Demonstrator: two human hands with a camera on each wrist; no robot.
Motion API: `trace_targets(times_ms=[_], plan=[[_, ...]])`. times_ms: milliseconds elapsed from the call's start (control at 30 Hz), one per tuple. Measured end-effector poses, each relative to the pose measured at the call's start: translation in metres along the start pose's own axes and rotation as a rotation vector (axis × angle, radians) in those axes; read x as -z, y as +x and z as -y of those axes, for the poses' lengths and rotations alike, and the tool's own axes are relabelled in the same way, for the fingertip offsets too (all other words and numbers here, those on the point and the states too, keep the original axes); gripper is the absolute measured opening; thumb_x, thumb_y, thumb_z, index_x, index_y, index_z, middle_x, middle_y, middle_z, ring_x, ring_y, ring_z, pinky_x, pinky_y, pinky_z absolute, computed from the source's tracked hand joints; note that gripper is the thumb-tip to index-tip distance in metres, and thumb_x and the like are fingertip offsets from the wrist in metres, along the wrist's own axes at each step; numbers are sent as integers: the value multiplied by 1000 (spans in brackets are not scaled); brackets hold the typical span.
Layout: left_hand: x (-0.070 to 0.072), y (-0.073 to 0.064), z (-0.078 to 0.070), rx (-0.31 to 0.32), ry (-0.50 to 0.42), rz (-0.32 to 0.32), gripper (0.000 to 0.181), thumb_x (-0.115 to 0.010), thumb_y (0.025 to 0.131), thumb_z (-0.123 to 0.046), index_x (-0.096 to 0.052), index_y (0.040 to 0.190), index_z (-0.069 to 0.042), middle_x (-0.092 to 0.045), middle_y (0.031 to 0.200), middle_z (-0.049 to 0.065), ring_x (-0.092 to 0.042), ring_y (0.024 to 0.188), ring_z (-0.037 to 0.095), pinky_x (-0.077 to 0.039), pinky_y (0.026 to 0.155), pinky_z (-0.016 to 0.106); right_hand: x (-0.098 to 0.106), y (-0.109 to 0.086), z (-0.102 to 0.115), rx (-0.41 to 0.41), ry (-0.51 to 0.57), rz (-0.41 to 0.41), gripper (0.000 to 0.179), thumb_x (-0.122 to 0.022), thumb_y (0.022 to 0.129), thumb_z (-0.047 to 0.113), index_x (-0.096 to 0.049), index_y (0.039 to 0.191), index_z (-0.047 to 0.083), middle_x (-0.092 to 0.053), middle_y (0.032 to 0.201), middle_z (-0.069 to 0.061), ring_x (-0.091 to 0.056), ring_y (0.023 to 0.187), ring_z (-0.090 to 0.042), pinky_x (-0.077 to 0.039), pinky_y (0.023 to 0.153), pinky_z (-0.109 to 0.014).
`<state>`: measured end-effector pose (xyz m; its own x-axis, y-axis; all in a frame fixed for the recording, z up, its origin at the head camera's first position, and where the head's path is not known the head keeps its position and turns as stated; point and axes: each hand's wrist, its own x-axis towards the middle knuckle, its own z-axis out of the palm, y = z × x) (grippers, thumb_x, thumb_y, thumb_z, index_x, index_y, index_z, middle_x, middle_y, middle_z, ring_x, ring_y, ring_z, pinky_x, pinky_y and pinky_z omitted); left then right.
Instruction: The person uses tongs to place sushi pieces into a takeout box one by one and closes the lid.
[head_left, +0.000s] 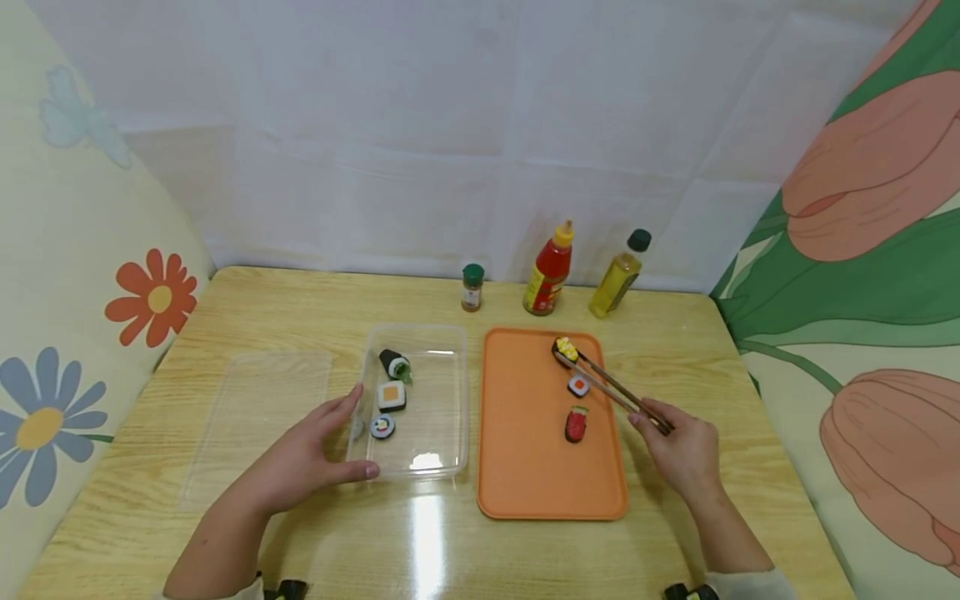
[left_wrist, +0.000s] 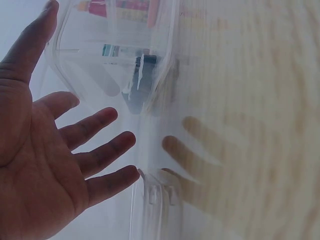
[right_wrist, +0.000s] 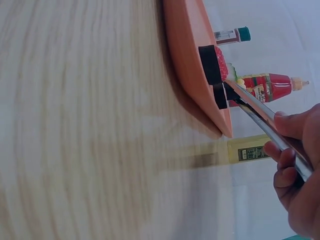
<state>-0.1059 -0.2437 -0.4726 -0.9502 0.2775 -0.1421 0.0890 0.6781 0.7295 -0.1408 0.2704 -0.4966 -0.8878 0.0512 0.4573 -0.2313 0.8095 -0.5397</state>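
My right hand [head_left: 684, 446] holds metal tongs [right_wrist: 265, 112], whose tips are at a toy sushi with yellow topping [head_left: 566, 348] at the far right of an orange tray [head_left: 525, 475]. Nearer on the tray lie a small roll with a red centre [head_left: 578, 385] and a red-topped sushi [head_left: 576, 425]. My left hand [head_left: 311, 454], fingers spread, is at the left side of a clear plastic box [head_left: 438, 417]. Inside the box are a dark cone-shaped hand roll [head_left: 390, 362], a roll with an orange square [head_left: 392, 396] and a round roll [head_left: 382, 427].
Left of the box lies a clear flat lid [head_left: 258, 417], partly behind my left forearm. Along the back stand a green-capped spice jar [head_left: 472, 289], a red sauce bottle [head_left: 549, 275] and an oil bottle [head_left: 618, 279]. A white cloth [head_left: 360, 150] hangs behind the table.
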Motion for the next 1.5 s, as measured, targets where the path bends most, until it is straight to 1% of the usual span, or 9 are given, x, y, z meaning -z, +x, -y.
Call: trace_targets(times_ms=[133, 233, 433, 600, 700, 900, 1167, 1300, 1500], plan=[[0, 0, 0, -3, 7, -1, 116, -83, 79, -62, -18, 168, -25, -30, 164, 22, -30, 146, 55, -30, 109, 76, 2, 1, 3, -3, 16, 11, 26, -92, 80, 13, -83, 102, 3, -79, 82, -8, -70, 68, -13, -48, 55, -11], [1, 0, 0, -3, 6, 1, 116, -83, 79, -62, -18, 168, -25, -30, 164, 22, -30, 146, 55, -31, 108, 76, 3, 3, 6, 2, 23, 19, 26, -91, 81, 14, -83, 102, 4, -79, 82, -7, -70, 68, -12, -48, 55, -11], [1, -1, -1, -1, -11, 4, 117, -83, 79, -61, -18, 168, -25, -28, 165, 22, -28, 146, 56, -30, 108, 76, 5, 4, 13, 8, 54, 32, 26, -91, 81, 15, -83, 104, 5, -79, 82, -6, -67, 66, -5, -48, 54, -12], [0, -2, -2, -1, -19, 1, 117, -84, 79, -60, -19, 168, -24, -29, 164, 23, -28, 146, 57, -29, 108, 77, 6, 4, 21, 37, 86, 32, 25, -91, 81, 13, -83, 104, 4, -79, 82, -6, -65, 64, 0, -47, 50, -12], [0, -3, -3, 2, -21, 0, 117, -85, 79, -59, -19, 168, -22, -29, 164, 23, -28, 146, 57, -29, 108, 77, 7, 6, 27, 47, 108, 39, 24, -90, 82, 12, -83, 103, 4, -79, 83, -6, -65, 65, 2, -48, 51, -12], [0, -3, -3, 5, -25, 0, 116, -85, 79, -59, -19, 168, -22, -28, 164, 23, -28, 146, 57, -30, 108, 77, 8, 8, 35, 68, 121, 70, 25, -90, 82, 12, -82, 104, 3, -79, 83, -6, -63, 61, 0, -47, 49, -13], [0, -2, -3, -5, -24, -7, 117, -85, 78, -59, -20, 168, -21, -30, 164, 22, -28, 146, 56, -30, 108, 76, 8, 12, 43, 37, 169, 111, 27, -89, 84, 14, -82, 107, 4, -79, 87, -6, -67, 65, -4, -51, 52, -15], [0, -2, -3, -6, -25, -7, 116, -85, 79, -59, -20, 168, -20, -29, 164, 23, -28, 146, 57, -29, 108, 77, 8, 13, 48, 37, 194, 120, 26, -88, 85, 14, -81, 107, 4, -79, 86, -6, -66, 62, -3, -49, 48, -16], [0, -1, -4, -2, -14, -4, 117, -84, 79, -60, -20, 168, -22, -29, 164, 23, -29, 146, 57, -30, 108, 77, 8, 16, 58, 35, 224, 143, 26, -87, 87, 14, -81, 110, 4, -79, 89, -8, -62, 58, -4, -47, 46, -17]])
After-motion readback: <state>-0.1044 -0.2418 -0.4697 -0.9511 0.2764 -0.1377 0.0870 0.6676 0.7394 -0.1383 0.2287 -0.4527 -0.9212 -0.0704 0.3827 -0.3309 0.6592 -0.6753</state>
